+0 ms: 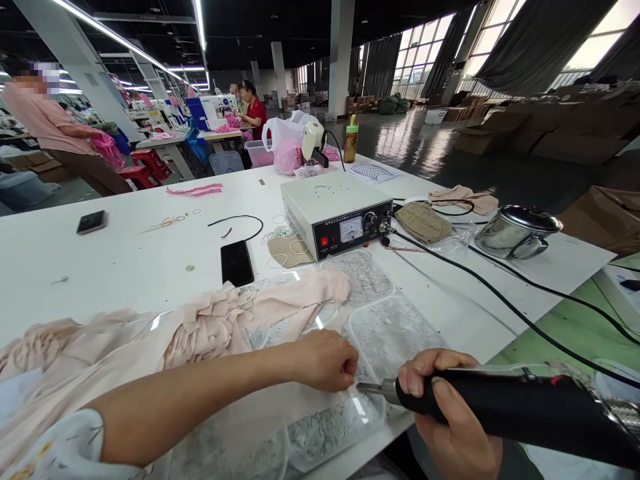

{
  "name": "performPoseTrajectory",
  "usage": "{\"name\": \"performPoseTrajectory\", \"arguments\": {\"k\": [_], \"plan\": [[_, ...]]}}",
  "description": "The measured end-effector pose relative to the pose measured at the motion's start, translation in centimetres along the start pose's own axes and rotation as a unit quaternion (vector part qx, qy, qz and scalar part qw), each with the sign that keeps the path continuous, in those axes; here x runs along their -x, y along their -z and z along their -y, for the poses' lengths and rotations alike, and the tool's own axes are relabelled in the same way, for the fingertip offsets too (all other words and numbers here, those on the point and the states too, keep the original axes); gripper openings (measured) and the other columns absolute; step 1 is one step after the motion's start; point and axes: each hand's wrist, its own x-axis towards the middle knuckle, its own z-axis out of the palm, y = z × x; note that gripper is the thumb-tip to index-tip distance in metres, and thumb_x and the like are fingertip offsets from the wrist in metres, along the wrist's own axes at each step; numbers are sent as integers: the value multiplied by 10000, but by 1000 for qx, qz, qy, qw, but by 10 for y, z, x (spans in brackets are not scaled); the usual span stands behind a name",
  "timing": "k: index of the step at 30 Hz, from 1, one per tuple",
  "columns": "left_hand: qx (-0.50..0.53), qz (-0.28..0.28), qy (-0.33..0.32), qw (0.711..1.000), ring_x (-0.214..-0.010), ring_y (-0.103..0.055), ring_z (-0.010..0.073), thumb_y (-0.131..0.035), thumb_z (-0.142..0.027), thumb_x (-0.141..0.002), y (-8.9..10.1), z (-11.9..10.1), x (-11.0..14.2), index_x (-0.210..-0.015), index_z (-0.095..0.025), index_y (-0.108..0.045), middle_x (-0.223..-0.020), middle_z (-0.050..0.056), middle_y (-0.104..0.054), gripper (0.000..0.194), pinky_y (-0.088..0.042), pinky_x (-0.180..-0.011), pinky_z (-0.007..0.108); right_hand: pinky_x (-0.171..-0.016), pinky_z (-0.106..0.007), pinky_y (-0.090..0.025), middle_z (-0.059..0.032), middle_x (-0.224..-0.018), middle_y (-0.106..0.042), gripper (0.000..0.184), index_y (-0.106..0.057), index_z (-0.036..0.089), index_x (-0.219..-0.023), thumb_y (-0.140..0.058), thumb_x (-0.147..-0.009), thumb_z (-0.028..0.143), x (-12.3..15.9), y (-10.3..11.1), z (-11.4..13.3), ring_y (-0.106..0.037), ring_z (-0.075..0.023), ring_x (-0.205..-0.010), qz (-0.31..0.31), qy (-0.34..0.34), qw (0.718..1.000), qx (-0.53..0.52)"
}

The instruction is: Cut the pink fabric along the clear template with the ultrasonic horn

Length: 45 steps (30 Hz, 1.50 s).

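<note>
My right hand [450, 420] is wrapped round a black hand-held tool [510, 407] whose metal tip [373, 389] points left. My left hand [325, 360] is closed in a pinch right at that tip; what it pinches is too small to make out. Both hands hover over clear plastic trays [390, 330] of tiny pale pieces. A heap of pale pink fabric pieces [220, 323] lies just behind my left forearm. A black cable [500, 300] runs from the tool's side toward a white control box [337, 213] with a dial and meter.
A black phone [237, 263] lies before the box, another phone [92, 221] at far left. A steel pot [517, 231] and beige pieces [425, 221] sit right. A bottle [351, 140] and plastic bag [285, 143] stand behind. Other people work in the background.
</note>
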Motion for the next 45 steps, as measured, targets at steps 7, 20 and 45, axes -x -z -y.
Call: {"name": "performPoseTrajectory", "arguments": {"k": [7,20,45], "plan": [[1,0,-6,1000,-710,-604,123,-661,-191,-813,2,-1,1,-792,-184,-658,-802,-31,-682,23,-381,-577,194,-468,-275,-481,26,-686,-487,107,-542,222,-756,-632,-805,249,1,-5,8,-495,-102,-501,-18,18,1000,-14],[-25,-41,-53,997,-746,-595,138,-649,-92,-795,5,3,7,-842,-179,-647,-849,-10,-645,100,-403,-626,205,-538,-288,-485,22,-739,-514,41,-548,234,-837,-584,-853,245,7,4,-3,-519,-108,-554,12,5,1000,-26],[-95,-252,-221,937,-840,-558,169,-470,-195,-985,-36,30,47,-956,-172,-576,-960,73,-621,112,-470,-781,276,-529,-263,-467,28,-684,-508,120,-533,238,-791,-613,-858,299,4,17,3,-519,-111,-544,8,-28,1000,-10]]}}
